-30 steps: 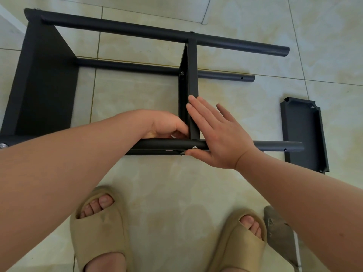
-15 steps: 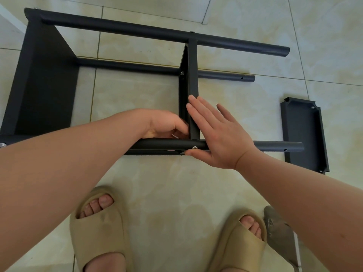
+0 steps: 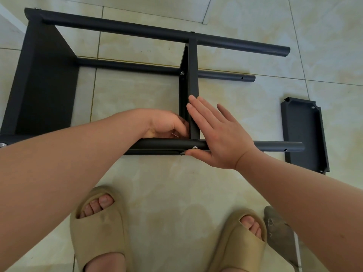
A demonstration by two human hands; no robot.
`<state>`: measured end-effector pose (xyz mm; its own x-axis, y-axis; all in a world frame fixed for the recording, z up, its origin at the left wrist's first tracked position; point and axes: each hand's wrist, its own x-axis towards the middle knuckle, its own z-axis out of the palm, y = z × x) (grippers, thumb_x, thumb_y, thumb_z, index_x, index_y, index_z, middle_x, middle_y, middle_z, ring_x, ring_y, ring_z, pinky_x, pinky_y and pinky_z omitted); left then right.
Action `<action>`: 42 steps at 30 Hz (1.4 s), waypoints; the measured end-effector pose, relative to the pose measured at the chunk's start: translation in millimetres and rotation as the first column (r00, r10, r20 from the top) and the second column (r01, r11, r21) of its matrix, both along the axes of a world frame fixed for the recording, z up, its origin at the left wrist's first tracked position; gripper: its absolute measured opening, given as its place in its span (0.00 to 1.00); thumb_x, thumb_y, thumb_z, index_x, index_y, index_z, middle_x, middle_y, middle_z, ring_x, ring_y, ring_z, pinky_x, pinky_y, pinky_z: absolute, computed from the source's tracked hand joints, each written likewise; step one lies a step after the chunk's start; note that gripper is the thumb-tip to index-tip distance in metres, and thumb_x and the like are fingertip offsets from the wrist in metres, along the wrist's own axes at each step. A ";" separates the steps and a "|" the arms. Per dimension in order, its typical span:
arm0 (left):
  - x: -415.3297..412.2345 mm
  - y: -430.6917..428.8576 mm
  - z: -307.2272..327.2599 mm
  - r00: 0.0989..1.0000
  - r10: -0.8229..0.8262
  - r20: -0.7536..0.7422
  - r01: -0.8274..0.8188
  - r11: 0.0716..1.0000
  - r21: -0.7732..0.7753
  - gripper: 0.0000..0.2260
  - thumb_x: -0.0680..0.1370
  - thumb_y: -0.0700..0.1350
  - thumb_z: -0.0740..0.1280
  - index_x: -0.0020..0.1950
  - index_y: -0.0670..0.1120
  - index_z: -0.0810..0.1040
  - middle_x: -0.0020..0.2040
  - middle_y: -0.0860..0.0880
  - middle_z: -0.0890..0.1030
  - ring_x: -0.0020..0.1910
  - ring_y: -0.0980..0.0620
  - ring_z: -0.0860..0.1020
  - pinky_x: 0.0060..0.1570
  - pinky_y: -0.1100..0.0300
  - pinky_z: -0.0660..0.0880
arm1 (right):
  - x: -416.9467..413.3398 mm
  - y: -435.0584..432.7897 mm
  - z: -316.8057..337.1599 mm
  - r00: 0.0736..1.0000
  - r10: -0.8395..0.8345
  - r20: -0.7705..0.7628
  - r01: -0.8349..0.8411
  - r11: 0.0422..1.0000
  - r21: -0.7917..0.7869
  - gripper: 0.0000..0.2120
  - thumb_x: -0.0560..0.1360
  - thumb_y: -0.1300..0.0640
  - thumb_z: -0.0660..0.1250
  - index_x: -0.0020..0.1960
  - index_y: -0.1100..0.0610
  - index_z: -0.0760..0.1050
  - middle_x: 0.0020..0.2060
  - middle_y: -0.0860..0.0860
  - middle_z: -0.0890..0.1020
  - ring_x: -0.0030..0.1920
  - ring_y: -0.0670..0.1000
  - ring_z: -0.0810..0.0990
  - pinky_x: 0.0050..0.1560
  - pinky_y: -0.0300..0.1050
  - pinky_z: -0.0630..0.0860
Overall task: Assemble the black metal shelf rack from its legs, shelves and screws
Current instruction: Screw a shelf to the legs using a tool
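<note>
The black rack (image 3: pixel 45 81) lies on its side on the tiled floor, with one shelf fixed at the left end and a middle shelf (image 3: pixel 193 75) between the legs. My right hand (image 3: pixel 218 134) lies flat with straight fingers against the middle shelf's edge and the near leg (image 3: pixel 275 147), its thumb beside a silver screw (image 3: pixel 194 147). My left hand (image 3: pixel 167 124) is curled just left of the shelf, behind the near leg, pinching a thin silver tool or screw that is mostly hidden. A loose black shelf (image 3: pixel 303 134) lies at the right.
My two feet in beige slippers (image 3: pixel 98 228) stand close below the rack. A grey object (image 3: pixel 279 232) lies by the right slipper, partly behind my right arm. The far legs (image 3: pixel 235 43) stick out to the right with open ends.
</note>
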<state>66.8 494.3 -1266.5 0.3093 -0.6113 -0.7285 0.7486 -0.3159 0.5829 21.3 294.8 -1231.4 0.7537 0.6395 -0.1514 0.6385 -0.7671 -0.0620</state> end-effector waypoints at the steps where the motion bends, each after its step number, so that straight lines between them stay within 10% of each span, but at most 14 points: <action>1: -0.1 -0.6 1.0 1.000 -0.028 -0.011 0.028 0.999 0.024 0.08 0.78 0.37 0.63 0.49 0.41 0.82 0.45 0.41 0.82 0.43 0.45 0.81 0.50 0.51 0.77 | 0.0 -0.1 0.0 1.000 -0.001 0.001 0.001 1.000 0.000 0.47 0.77 0.27 0.52 0.83 0.58 0.49 0.82 0.52 0.48 0.82 0.53 0.48 0.78 0.61 0.56; 7: -1.2 -2.1 1.9 0.997 -0.047 0.069 0.043 0.998 0.049 0.12 0.79 0.37 0.64 0.38 0.44 0.84 0.35 0.45 0.82 0.33 0.50 0.82 0.34 0.60 0.78 | -0.1 0.2 0.2 1.000 -0.002 -0.002 0.002 1.000 0.005 0.47 0.77 0.28 0.53 0.82 0.59 0.50 0.82 0.53 0.49 0.82 0.54 0.48 0.78 0.62 0.57; 27: 0.7 -0.1 -4.6 0.998 0.035 0.055 -0.032 0.998 -0.047 0.08 0.77 0.31 0.63 0.51 0.39 0.79 0.44 0.41 0.84 0.44 0.44 0.84 0.43 0.54 0.81 | 0.7 -0.9 0.2 1.000 0.001 -0.029 -0.001 1.000 0.003 0.47 0.77 0.27 0.52 0.83 0.58 0.49 0.82 0.52 0.48 0.82 0.53 0.47 0.78 0.61 0.56; 32: -0.6 -7.2 2.3 0.774 -0.314 0.550 -0.009 0.863 0.505 0.05 0.77 0.41 0.66 0.43 0.47 0.79 0.44 0.45 0.83 0.49 0.44 0.81 0.46 0.54 0.77 | -1.0 -0.3 0.5 0.998 -0.007 -0.060 0.009 0.999 0.032 0.47 0.77 0.27 0.52 0.83 0.58 0.48 0.83 0.51 0.48 0.82 0.52 0.47 0.79 0.61 0.55; 38: -15.4 11.8 27.3 0.668 -0.509 0.543 -0.099 0.663 0.742 0.09 0.80 0.46 0.65 0.56 0.43 0.80 0.52 0.43 0.82 0.50 0.44 0.78 0.51 0.52 0.76 | -5.2 6.1 19.2 0.949 -0.130 -0.288 0.138 0.990 0.007 0.48 0.75 0.27 0.56 0.83 0.49 0.38 0.80 0.42 0.35 0.82 0.49 0.45 0.80 0.58 0.49; 42: -25.4 24.3 57.7 0.552 -0.597 0.583 -0.122 0.634 0.764 0.10 0.81 0.47 0.63 0.59 0.47 0.79 0.56 0.47 0.80 0.55 0.46 0.77 0.56 0.49 0.77 | -23.4 -3.0 34.9 0.882 -0.248 -0.400 0.282 0.959 0.027 0.42 0.78 0.35 0.63 0.82 0.47 0.46 0.82 0.45 0.48 0.79 0.53 0.59 0.78 0.52 0.55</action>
